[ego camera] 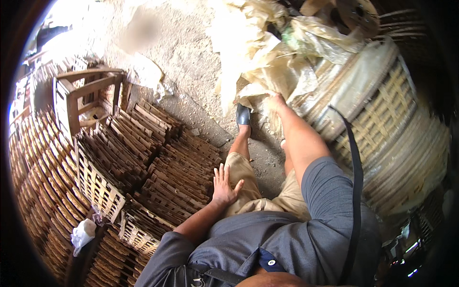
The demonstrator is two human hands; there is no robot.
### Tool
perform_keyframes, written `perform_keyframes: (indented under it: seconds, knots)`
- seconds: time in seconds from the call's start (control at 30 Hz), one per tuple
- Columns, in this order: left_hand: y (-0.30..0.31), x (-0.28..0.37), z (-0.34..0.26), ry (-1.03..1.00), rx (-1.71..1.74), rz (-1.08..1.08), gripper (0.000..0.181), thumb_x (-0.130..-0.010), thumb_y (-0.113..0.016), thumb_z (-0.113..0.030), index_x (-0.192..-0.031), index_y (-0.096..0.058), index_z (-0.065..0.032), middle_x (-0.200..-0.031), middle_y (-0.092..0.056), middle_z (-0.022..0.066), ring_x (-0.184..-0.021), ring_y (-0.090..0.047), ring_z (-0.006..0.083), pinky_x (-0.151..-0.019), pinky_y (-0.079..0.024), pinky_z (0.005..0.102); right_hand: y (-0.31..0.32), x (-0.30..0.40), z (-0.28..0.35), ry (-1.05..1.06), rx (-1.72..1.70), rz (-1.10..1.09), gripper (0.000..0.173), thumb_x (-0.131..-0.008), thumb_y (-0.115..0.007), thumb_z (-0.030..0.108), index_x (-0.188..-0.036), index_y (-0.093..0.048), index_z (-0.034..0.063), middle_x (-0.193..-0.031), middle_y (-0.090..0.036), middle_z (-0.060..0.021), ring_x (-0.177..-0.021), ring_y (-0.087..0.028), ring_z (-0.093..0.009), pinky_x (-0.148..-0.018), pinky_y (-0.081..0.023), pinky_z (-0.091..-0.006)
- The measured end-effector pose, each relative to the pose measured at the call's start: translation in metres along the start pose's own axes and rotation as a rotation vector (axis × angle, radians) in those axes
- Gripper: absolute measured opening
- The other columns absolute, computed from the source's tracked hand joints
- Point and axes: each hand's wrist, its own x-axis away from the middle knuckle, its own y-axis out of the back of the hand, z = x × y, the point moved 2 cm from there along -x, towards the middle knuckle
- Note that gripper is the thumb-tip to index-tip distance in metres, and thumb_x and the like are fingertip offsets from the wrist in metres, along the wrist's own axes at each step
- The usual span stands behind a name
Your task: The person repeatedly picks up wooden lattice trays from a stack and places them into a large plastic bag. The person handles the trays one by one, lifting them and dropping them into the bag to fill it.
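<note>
My right hand (275, 102) reaches forward with its fingers closed on the edge of a crumpled, yellowish plastic sheet (265, 68). The sheet spreads over the floor and up against a stack of woven bamboo trays. My left hand (226, 186) rests near my left thigh, fingers apart and holding nothing, beside rows of dark slatted bamboo racks (183, 168). A dark slipper (243, 115) on my foot is close to the lower edge of the sheet.
A wooden frame stool (94, 86) stands at the upper left. Stacked woven trays (380, 107) under clear plastic line the right side. More stacked racks (46, 168) and a white plastic bag (84, 231) lie at the left. Wooden discs (358, 14) are at the top right.
</note>
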Motion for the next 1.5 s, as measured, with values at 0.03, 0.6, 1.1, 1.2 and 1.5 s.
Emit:
perform_keyframes:
  seconds: [0.03,0.6,1.1,1.2,1.5]
  knots:
    - [-0.004,0.0,0.003,0.042,0.032,0.031,0.096,-0.089,-0.052,-0.064,-0.154,-0.012,-0.0053,-0.159,-0.009,0.0237,-0.147,-0.005,0.0459,-0.118,-0.013,0.0543,-0.008,-0.009,0.017,0.021,0.056,-0.009,0.043,-0.081,-0.06,0.032,-0.122,-0.066,0.0202,-0.12,-0.066,-0.016,-0.109,-0.063,-0.032,-0.096,-0.049,-0.0366]
    - [0.003,-0.018,0.024,-0.031,0.404,0.058,0.097,-0.087,-0.063,-0.056,-0.152,-0.019,-0.0002,-0.157,-0.018,0.0247,-0.147,-0.015,0.0396,-0.12,-0.016,0.0457,0.17,0.124,0.15,0.194,-1.022,-0.017,0.036,-0.095,-0.059,0.011,-0.127,-0.055,-0.0039,-0.12,-0.063,-0.0116,-0.107,-0.06,-0.018,-0.096,-0.045,-0.0329]
    - [0.204,-0.112,-0.332,-0.594,0.55,0.13,0.129,-0.068,-0.08,-0.063,-0.153,-0.009,0.0025,-0.157,-0.017,0.0283,-0.148,-0.015,0.0339,-0.12,-0.018,0.0388,0.487,0.462,0.132,0.569,-1.101,-0.552,0.027,-0.094,-0.06,0.013,-0.118,-0.058,0.0011,-0.103,-0.066,-0.0097,-0.092,-0.064,-0.021,-0.08,-0.054,-0.0356]
    - [0.134,-0.154,-0.38,-0.658,0.462,0.046,0.133,-0.066,-0.08,-0.065,-0.153,-0.006,0.0042,-0.158,-0.012,0.028,-0.148,-0.014,0.0347,-0.119,-0.02,0.0388,0.547,0.427,0.056,0.396,-1.033,-0.709,0.027,-0.092,-0.064,0.014,-0.116,-0.059,0.0027,-0.101,-0.063,-0.0069,-0.091,-0.062,-0.019,-0.079,-0.051,-0.0348]
    - [0.067,-0.199,-0.36,-0.197,0.671,-0.033,0.139,-0.066,-0.076,-0.07,-0.153,0.008,-0.0014,-0.16,-0.003,0.0236,-0.148,-0.014,0.0364,-0.117,-0.019,0.0496,0.535,0.352,-0.029,0.115,-0.29,-1.082,0.071,-0.09,-0.065,0.023,-0.149,-0.029,0.0073,-0.151,-0.033,-0.0216,-0.141,-0.032,-0.035,-0.115,-0.028,-0.0443]
